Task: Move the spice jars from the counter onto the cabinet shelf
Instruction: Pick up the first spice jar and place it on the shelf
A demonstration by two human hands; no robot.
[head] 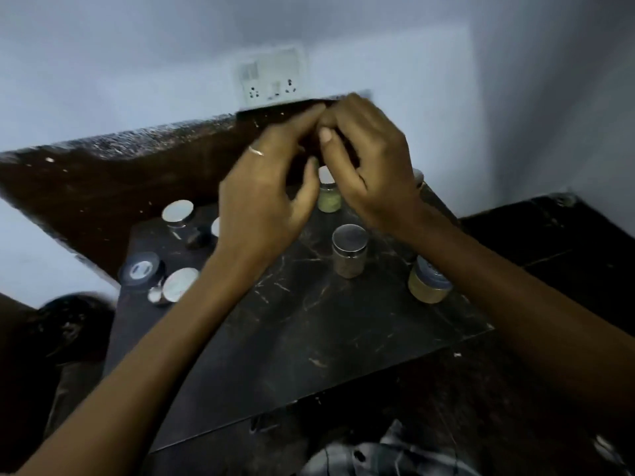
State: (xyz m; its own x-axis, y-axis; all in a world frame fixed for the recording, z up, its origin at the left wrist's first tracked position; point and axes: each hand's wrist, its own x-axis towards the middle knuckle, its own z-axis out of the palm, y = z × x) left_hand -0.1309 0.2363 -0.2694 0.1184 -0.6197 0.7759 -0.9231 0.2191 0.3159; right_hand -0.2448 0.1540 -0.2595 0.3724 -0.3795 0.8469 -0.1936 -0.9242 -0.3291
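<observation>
My left hand (pixel 264 197) and my right hand (pixel 371 166) meet fingertip to fingertip above the back of the dark counter (pixel 309 338), just in front of the dark shelf board (pixel 137 173). The gap between the palms is dark and blurred, and I cannot make out whether anything is held there. Below the hands stands a jar of green spice (pixel 329 197) with a white lid. A silver-lidded jar (pixel 349 250) stands mid-counter, and a yellow-filled jar with a blue lid (pixel 429 283) sits near the right edge. Another jar (pixel 418 176) peeks out behind my right hand.
At the counter's left are a silver-lidded jar (pixel 178 214), a round silver lid (pixel 178 285) and a dark tape roll (pixel 141 269). A wall socket (pixel 271 79) sits above the shelf board. A lower dark surface (pixel 549 242) lies to the right.
</observation>
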